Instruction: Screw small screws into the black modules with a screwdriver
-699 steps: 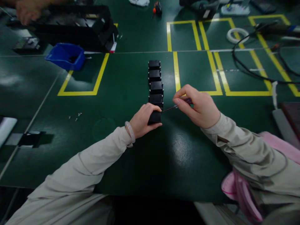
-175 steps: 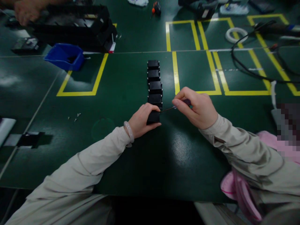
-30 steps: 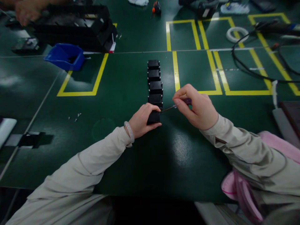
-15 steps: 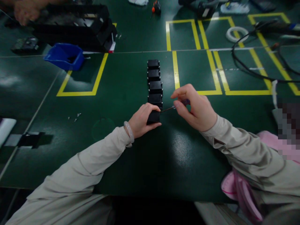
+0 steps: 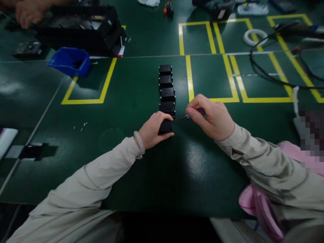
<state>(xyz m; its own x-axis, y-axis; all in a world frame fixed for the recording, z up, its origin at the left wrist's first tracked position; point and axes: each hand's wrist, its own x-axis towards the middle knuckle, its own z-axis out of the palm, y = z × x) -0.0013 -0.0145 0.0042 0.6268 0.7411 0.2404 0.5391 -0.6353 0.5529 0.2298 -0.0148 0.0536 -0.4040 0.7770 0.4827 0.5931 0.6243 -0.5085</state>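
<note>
My left hand (image 5: 155, 130) grips a small black block (image 5: 165, 127) between thumb and fingers at the near end of a column of similar black blocks (image 5: 167, 92). Small shiny screws stick out at the sides of the other blocks. My right hand (image 5: 211, 116) is closed around the handle of a screwdriver (image 5: 181, 117), whose thin shaft points left. The tip meets the right side of the held block, near my left index finger. Several loose screws (image 5: 84, 126) lie on the green table (image 5: 141, 182) to the left.
At the back left are a blue bin (image 5: 71, 61), a large black housing (image 5: 78, 37) and another person's hand (image 5: 29, 15). A white tape ring (image 5: 255, 37) and black cable (image 5: 268, 76) lie at the right. A pink item (image 5: 263, 212) hangs by the table edge.
The fingers of my right hand have closed together on the screwdriver handle, and the index finger has come down slightly. My left hand and the block look unmoved.
</note>
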